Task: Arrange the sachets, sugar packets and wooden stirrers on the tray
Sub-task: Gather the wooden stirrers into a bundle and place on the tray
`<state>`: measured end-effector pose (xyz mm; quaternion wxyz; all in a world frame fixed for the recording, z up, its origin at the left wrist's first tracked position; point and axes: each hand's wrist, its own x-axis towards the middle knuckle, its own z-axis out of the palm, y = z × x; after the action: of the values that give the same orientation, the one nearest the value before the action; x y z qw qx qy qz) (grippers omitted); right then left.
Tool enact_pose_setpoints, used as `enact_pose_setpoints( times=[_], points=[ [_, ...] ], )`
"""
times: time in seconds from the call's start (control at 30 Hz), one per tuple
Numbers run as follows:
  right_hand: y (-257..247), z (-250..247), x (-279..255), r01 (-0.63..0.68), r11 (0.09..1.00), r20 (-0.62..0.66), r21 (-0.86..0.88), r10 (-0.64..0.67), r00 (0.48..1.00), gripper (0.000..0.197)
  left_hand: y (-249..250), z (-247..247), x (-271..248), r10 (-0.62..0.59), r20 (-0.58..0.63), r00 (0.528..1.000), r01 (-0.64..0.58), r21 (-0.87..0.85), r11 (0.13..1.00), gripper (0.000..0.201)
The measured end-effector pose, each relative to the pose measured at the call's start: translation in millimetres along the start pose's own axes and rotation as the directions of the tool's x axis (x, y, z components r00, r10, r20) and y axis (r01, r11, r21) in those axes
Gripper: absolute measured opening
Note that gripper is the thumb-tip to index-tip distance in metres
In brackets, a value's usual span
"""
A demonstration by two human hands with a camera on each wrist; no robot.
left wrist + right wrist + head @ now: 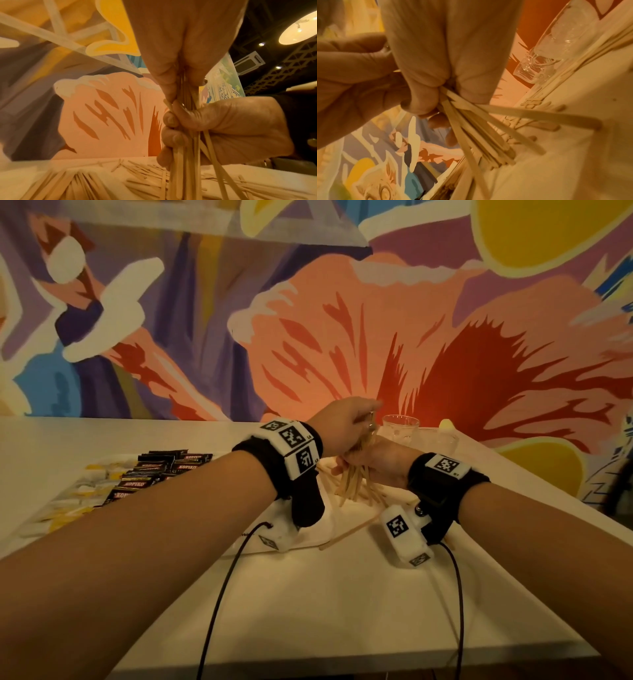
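While the dark sachets (164, 470) and yellow-and-white sugar packets (78, 501) already lie on the tray (30, 534), both hands, left hand (346, 422) above right hand (380, 463), clutch an upright bundle of wooden stirrers (352, 484); many stirrers remain scattered.

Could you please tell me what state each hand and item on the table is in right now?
left hand: grips the top of the stirrer bundle.
right hand: grips the same bundle lower down.
stirrer bundle: held upright, lower ends splayed over the table.
loose stirrers: lying scattered flat.
Kopiko sachets: laid in rows.
sugar packets: lying flat beside the sachets.
glass: upright; contents unclear.
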<state>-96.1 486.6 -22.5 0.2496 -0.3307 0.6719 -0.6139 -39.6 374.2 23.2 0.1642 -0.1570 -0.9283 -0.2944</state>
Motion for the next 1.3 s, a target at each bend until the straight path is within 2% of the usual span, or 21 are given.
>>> enact_pose_setpoints(
  times=[0.1,0.2,0.27,0.37,0.4,0.47,0.57,0.63,0.7,0.77,0.83,0.93,1.03,1.1,1.17,1.23,1.3],
  points=[
    [-11,3,-1,0.061,0.997,-0.049,-0.041,-0.063,0.997,0.03,-6,-6,-3,-0.014,-0.063,0.998,0.004,-0.157,0.988,0.079],
    [-29,6,-1,0.111,0.985,-0.143,-0.131,-0.13,0.981,0.023,-10,-15,-4,-0.076,-0.131,0.988,0.037,-0.276,0.961,0.091],
    [-43,12,-2,0.126,0.972,-0.216,-0.198,-0.169,0.962,0.019,-14,-20,-7,-0.128,-0.096,0.987,0.093,-0.308,0.947,0.079],
    [-59,25,-1,0.14,0.95,-0.236,-0.28,-0.21,0.949,0.02,-17,-26,-14,-0.106,-0.093,0.99,0.058,-0.418,0.907,0.023],
    [-63,31,0,0.146,0.945,-0.231,-0.294,-0.219,0.948,0.019,-18,-28,-17,-0.114,-0.098,0.989,0.055,-0.468,0.882,0.015],
    [-67,43,3,0.152,0.928,-0.233,-0.34,-0.24,0.942,0.017,-20,-34,-22,-0.152,-0.081,0.985,0.082,-0.555,0.828,0.017],
    [-69,64,9,0.168,0.898,-0.248,-0.406,-0.285,0.926,0.021,-26,-42,-31,-0.184,-0.029,0.982,0.116,-0.675,0.728,0.03],
    [-69,76,16,0.158,0.903,-0.26,-0.399,-0.277,0.925,0.023,-31,-47,-38,-0.184,-0.018,0.983,0.11,-0.741,0.663,0.029],
    [-69,85,22,0.135,0.914,-0.263,-0.383,-0.248,0.932,0.022,-40,-51,-44,-0.175,-0.026,0.984,0.092,-0.769,0.632,0.026],
    [-68,89,27,0.113,0.925,-0.246,-0.363,-0.212,0.946,0.017,-49,-54,-50,-0.191,-0.034,0.981,0.099,-0.759,0.644,0.028],
    [-68,92,30,0.097,0.946,-0.208,-0.308,-0.167,0.964,0.013,-56,-58,-53,-0.216,-0.041,0.976,0.125,-0.703,0.7,0.027],
    [-69,97,35,0.052,0.965,-0.17,-0.259,-0.098,0.981,0.013,-61,-65,-55,-0.205,-0.056,0.977,0.122,-0.642,0.757,0.017],
    [-71,103,40,0.005,0.975,-0.168,-0.22,-0.043,0.985,0.013,-66,-73,-55,-0.195,-0.028,0.98,0.128,-0.66,0.74,0.021],
    [-72,111,44,-0.014,0.978,-0.173,-0.207,-0.023,0.985,0.01,-74,-78,-56,-0.185,0.04,0.982,0.155,-0.732,0.663,0.026],
    [-72,120,49,-0.007,0.985,-0.164,-0.173,-0.022,0.986,0.009,-80,-79,-60,-0.148,0.085,0.985,0.147,-0.861,0.487,0.026],
    [-72,132,54,-0.004,0.988,-0.141,-0.155,-0.018,0.99,0.006,-85,-79,-67,-0.143,0.077,0.987,0.116,-0.951,0.286,0.031],
    [-70,142,60,-0.014,0.984,-0.118,-0.177,-0.007,0.993,0.008,-91,-78,-74,-0.167,0.06,0.984,0.087,-0.984,0.157,0.03]
  ],
)
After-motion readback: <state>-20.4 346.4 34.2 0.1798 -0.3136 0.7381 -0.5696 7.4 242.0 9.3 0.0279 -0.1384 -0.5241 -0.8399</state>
